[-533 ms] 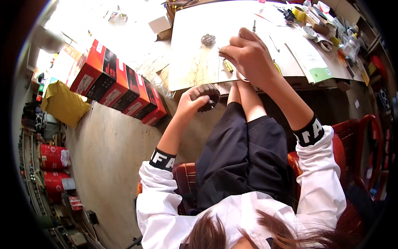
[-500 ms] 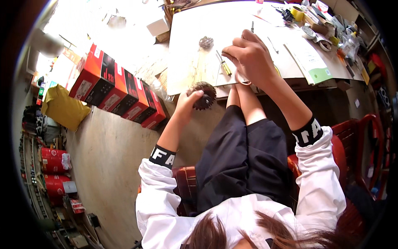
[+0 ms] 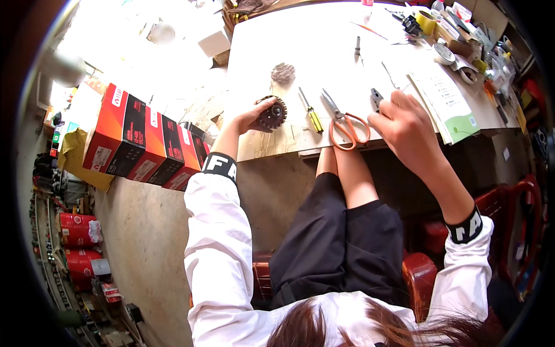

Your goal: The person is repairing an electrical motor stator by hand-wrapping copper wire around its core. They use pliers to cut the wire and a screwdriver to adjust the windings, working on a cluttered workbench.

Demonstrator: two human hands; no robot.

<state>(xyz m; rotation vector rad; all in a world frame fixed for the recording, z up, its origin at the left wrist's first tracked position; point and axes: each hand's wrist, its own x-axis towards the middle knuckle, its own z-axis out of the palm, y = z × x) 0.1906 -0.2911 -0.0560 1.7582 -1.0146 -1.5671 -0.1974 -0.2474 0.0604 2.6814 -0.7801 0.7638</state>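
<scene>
A dark toothed gear (image 3: 273, 113) is gripped by my left hand (image 3: 250, 118), over the table's near left edge, its toothed face turned to the right. My right hand (image 3: 409, 130) hovers at the near edge on the right, fingers curled together; what they hold, if anything, is hidden. Just beyond its fingertips show the dark jaws of pliers (image 3: 376, 96), whose handles the hand covers. Between the hands lie scissors (image 3: 347, 128) with orange handles and a screwdriver (image 3: 314, 117) with a yellow handle. A round ridged grey-brown piece (image 3: 283, 73) rests farther back.
Red and black boxes (image 3: 141, 139) stand in a row left of the table (image 3: 254, 58). A booklet (image 3: 448, 107) with a green corner lies at right. Tape rolls (image 3: 426, 23) and clutter fill the far right. A small grey tool (image 3: 358, 46) and a thin rod (image 3: 388, 74) lie farther back.
My left hand has moved up and left with the gear, over the table. My right hand has swung right and down, uncovering the scissors and the pliers' jaws.
</scene>
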